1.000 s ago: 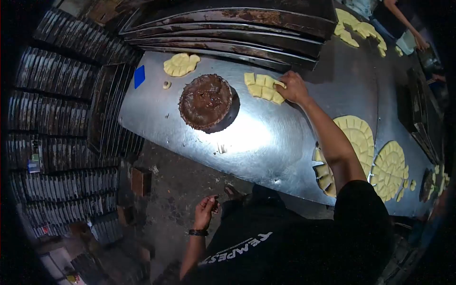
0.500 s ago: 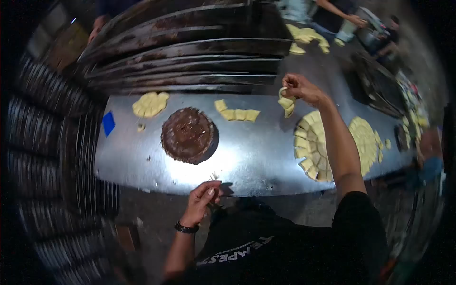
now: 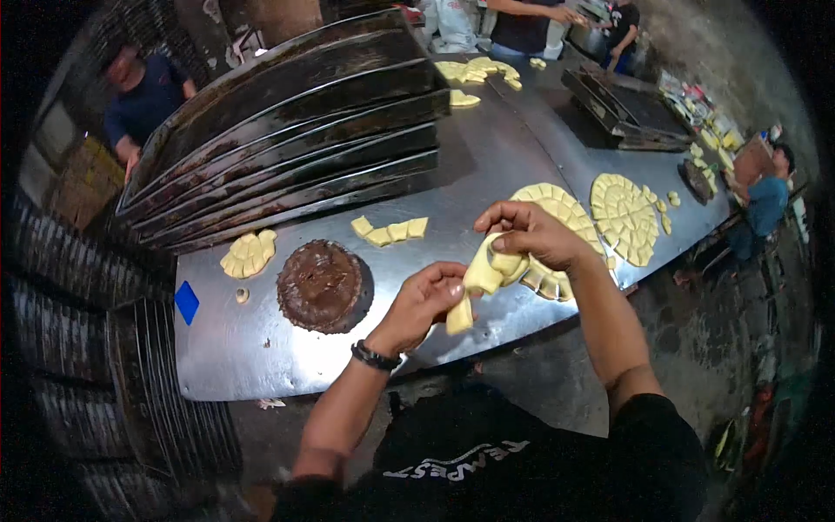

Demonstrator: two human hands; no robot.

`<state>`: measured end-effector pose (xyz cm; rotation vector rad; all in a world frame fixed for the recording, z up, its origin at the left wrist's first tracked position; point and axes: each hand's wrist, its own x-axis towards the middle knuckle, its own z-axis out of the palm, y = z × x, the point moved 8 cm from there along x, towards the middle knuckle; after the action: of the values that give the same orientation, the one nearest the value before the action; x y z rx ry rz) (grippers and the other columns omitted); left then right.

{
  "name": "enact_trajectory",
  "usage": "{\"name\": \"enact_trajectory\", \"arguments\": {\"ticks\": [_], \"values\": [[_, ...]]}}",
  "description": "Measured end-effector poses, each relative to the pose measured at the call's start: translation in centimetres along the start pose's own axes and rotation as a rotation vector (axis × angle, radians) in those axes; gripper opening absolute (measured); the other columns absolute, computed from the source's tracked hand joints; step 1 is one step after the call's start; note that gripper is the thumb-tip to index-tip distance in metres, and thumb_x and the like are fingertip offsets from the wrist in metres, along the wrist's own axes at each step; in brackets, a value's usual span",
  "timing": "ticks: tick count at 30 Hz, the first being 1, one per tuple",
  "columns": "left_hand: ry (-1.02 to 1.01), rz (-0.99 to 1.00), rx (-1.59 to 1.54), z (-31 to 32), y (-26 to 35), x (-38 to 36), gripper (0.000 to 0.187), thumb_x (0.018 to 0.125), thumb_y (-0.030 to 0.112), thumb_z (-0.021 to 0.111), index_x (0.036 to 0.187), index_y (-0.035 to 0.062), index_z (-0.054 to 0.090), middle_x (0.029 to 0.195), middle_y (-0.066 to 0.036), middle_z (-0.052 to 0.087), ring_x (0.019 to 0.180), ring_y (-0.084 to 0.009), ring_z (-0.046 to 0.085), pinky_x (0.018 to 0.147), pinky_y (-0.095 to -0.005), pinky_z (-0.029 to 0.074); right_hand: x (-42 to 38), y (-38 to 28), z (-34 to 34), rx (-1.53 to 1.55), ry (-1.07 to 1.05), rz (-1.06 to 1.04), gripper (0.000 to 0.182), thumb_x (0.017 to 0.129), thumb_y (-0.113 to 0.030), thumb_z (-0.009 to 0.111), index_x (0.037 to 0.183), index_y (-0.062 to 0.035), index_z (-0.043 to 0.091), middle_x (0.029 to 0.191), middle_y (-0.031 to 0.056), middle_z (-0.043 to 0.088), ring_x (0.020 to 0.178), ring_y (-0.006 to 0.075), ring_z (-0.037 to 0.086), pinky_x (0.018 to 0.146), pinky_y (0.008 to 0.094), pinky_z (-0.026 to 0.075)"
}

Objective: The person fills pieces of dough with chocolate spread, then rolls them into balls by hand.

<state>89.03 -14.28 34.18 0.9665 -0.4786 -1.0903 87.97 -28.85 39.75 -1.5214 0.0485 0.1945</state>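
Note:
My right hand (image 3: 537,237) is closed on the upper part of a limp strip of yellow dough (image 3: 481,271), scored into joined pieces. Lower down, my left hand (image 3: 424,303) pinches the same strip, its thumb and fingers at the dough's left side. The strip hangs above the front edge of the metal table (image 3: 417,261). To the left of my hands sits a round mass of chocolate-brown filling (image 3: 319,287). Behind it lies a short row of cut dough squares (image 3: 391,231). A round of cut dough (image 3: 557,204) lies partly hidden behind my right hand.
Dark baking trays (image 3: 296,130) are stacked at the back left. A second cut dough round (image 3: 624,217), a small dough piece (image 3: 248,254) and a blue scraper-like sheet (image 3: 186,302) lie on the table. Co-workers (image 3: 765,196) stand around; more trays (image 3: 626,104) are at the back right.
My left hand has risen from the table's front edge and taken hold of the dough strip. My right hand has brought the strip down and nearer to me. The view has turned.

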Motion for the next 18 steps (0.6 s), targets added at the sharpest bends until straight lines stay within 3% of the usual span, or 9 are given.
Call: {"name": "enact_trajectory", "arguments": {"ticks": [4, 5, 6, 8, 11, 13, 16, 17, 18], "values": [[0.186, 0.076, 0.199, 0.7, -2.8, 2.6, 0.020, 0.084, 0.008, 0.064, 0.101, 0.0007, 0.055, 0.089, -0.007, 0.064, 0.084, -0.0108, 0.061, 0.072, -0.0216, 0.048, -2.8, 6.5, -3.0, -0.059, -0.080, 0.163, 0.038, 0.078, -0.010, 0.061, 0.115, -0.0023, 0.058, 0.104, 0.0028, 0.061, 0.093, 0.0088, 0.054, 0.081, 0.0224, 0.043], [0.183, 0.053, 0.267, 1.1, -3.1, 3.3, 0.019, 0.085, 0.008, 0.064, 0.100, 0.0009, 0.056, 0.087, -0.005, 0.063, 0.079, -0.0085, 0.059, 0.068, -0.0206, 0.047, -3.1, 6.9, -3.2, -0.268, -0.175, 0.011, 0.043, 0.079, -0.018, 0.064, 0.118, -0.0019, 0.056, 0.108, 0.0051, 0.061, 0.101, 0.0124, 0.054, 0.085, 0.0256, 0.043], [0.181, 0.021, 0.332, 1.5, -3.5, 3.9, 0.018, 0.085, 0.009, 0.065, 0.099, 0.0012, 0.057, 0.084, -0.003, 0.062, 0.075, -0.0063, 0.057, 0.065, -0.0196, 0.045, -3.8, 8.2, -3.6, -0.387, -0.167, 0.038, 0.050, 0.080, -0.029, 0.068, 0.120, -0.0011, 0.055, 0.112, 0.0075, 0.061, 0.101, 0.0171, 0.056, 0.088, 0.0297, 0.043], [0.189, -0.018, 0.344, 2.6, -3.7, 5.3, 0.017, 0.084, 0.013, 0.066, 0.095, 0.0015, 0.060, 0.081, -0.003, 0.063, 0.070, -0.0071, 0.058, 0.061, -0.0206, 0.046, -4.7, 9.4, -4.0, -0.291, -0.161, 0.038, 0.054, 0.080, -0.038, 0.069, 0.117, 0.0002, 0.057, 0.106, 0.0111, 0.063, 0.094, 0.0187, 0.059, 0.085, 0.0312, 0.045], [0.234, -0.033, 0.527, 3.0, -3.4, 6.8, 0.016, 0.084, 0.013, 0.065, 0.094, 0.0005, 0.061, 0.080, -0.003, 0.062, 0.066, -0.0065, 0.057, 0.057, -0.0214, 0.046, -4.6, 9.5, -4.9, -0.365, -0.119, 0.032, 0.046, 0.079, -0.036, 0.069, 0.112, -0.0043, 0.061, 0.095, 0.0140, 0.066, 0.090, 0.0193, 0.062, 0.078, 0.0335, 0.047], [0.216, -0.023, 0.684, 3.7, -3.0, 7.6, 0.015, 0.084, 0.013, 0.066, 0.092, 0.0002, 0.061, 0.078, -0.003, 0.062, 0.065, -0.0065, 0.057, 0.056, -0.0217, 0.046, -4.4, 9.6, -5.4, -0.373, -0.159, 0.022, 0.037, 0.083, -0.035, 0.065, 0.108, -0.0071, 0.063, 0.088, 0.0114, 0.067, 0.080, 0.0167, 0.063, 0.071, 0.0330, 0.048], [-0.009, -0.034, 0.753, 3.6, -3.8, 8.9, 0.013, 0.084, 0.013, 0.066, 0.089, 0.0008, 0.062, 0.077, -0.002, 0.063, 0.066, -0.0064, 0.058, 0.058, -0.0222, 0.047, -5.3, 10.1, -6.1, -0.299, -0.338, 0.059, 0.031, 0.086, -0.033, 0.061, 0.104, -0.0081, 0.065, 0.080, 0.0074, 0.066, 0.070, 0.0125, 0.060, 0.063, 0.0286, 0.046], [-0.009, -0.044, 0.834, 2.6, -4.3, 9.4, 0.007, 0.083, 0.008, 0.065, 0.086, 0.0018, 0.063, 0.077, -0.003, 0.063, 0.066, -0.0078, 0.058, 0.058, -0.0233, 0.048, -6.5, 11.2, -6.2, -0.192, -0.433, 0.229, 0.030, 0.086, -0.032, 0.061, 0.102, -0.0078, 0.065, 0.075, 0.0042, 0.064, 0.065, 0.0100, 0.057, 0.057, 0.0246, 0.043], [0.046, -0.030, 0.867, 0.9, -4.6, 9.9, 0.006, 0.083, 0.007, 0.063, 0.086, 0.0016, 0.063, 0.076, -0.004, 0.063, 0.067, -0.0087, 0.058, 0.061, -0.0240, 0.047, -7.4, 10.8, -6.8, -0.118, -0.414, 0.173, 0.032, 0.086, -0.033, 0.060, 0.103, -0.0072, 0.065, 0.074, 0.0017, 0.062, 0.062, 0.0082, 0.055, 0.056, 0.0215, 0.041]]}}
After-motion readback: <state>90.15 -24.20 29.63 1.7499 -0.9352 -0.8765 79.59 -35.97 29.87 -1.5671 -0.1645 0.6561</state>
